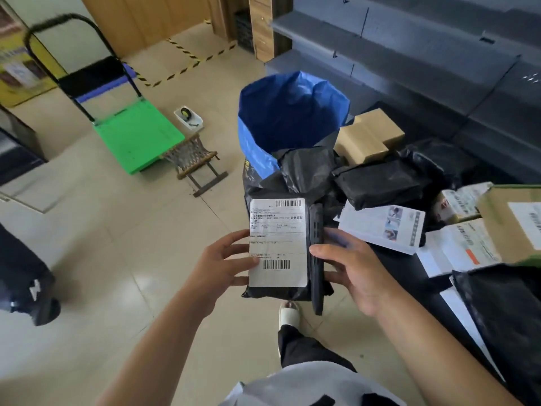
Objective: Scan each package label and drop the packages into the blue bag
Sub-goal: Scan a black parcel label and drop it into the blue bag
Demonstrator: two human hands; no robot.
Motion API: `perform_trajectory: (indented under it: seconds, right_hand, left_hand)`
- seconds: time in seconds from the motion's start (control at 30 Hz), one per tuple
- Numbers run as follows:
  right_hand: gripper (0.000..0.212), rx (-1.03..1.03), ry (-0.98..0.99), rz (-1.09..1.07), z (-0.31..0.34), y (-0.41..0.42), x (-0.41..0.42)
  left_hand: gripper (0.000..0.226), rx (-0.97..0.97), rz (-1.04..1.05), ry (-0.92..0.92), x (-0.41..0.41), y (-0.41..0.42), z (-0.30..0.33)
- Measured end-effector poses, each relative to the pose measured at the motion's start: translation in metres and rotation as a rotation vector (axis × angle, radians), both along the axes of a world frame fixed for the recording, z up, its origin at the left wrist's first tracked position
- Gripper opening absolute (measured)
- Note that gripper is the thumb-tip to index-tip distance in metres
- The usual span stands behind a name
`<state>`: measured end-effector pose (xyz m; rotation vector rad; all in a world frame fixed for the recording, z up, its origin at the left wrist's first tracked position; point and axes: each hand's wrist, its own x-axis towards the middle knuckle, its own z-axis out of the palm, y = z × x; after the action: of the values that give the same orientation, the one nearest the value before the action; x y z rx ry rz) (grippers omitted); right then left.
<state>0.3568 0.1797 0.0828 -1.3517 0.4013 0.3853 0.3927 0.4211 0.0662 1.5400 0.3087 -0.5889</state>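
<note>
I'm looking at a black poly package (295,183), soft and crinkled, with a white shipping label (277,243) facing the camera: one barcode at the label's top right corner, another near its bottom edge, printed text between. The package is held in the air over the tiled floor (117,259), just in front of the blue bag (292,112), which stands open-mouthed.

Left hand (225,265) holds the package's left edge, thumb on the label's lower left, fingers spread along the side. Right hand (351,265) grips a dark handheld scanner (316,259) edge-on against the label's right edge, thumb curled over the front, fingers wrapped behind. Can't tell if the scanner touches the package.

To the right, more black packages (383,183), cardboard boxes (369,136) and white labelled parcels (383,227) lie piled on a dark surface (409,276).
</note>
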Motion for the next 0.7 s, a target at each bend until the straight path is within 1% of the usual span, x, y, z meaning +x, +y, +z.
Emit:
perform_trajectory:
  seconds: [0.07, 0.2, 0.43, 0.57, 0.7]
  right_hand:
    - [0.028, 0.036, 0.004, 0.012, 0.001, 0.006, 0.036]
    - [0.027, 0.053, -0.004, 0.050, 0.001, 0.013, 0.098]
    - [0.027, 0.048, -0.017, 0.026, 0.003, 0.016, 0.171]
    - [0.027, 0.050, -0.005, -0.055, 0.003, 0.014, 0.208]
    - [0.027, 0.048, 0.025, -0.221, -0.006, 0.011, 0.247]
  left_hand:
    - [0.050, 0.018, 0.012, -0.001, 0.033, 0.009, 0.004]
    - [0.051, 0.024, 0.029, -0.008, 0.090, 0.017, 0.007]
    - [0.051, -0.009, 0.012, 0.001, 0.170, 0.021, 0.004]
    - [0.053, 0.000, -0.059, 0.021, 0.228, 0.016, 0.000]
    - [0.048, -0.001, -0.086, 0.025, 0.306, 0.013, -0.007]
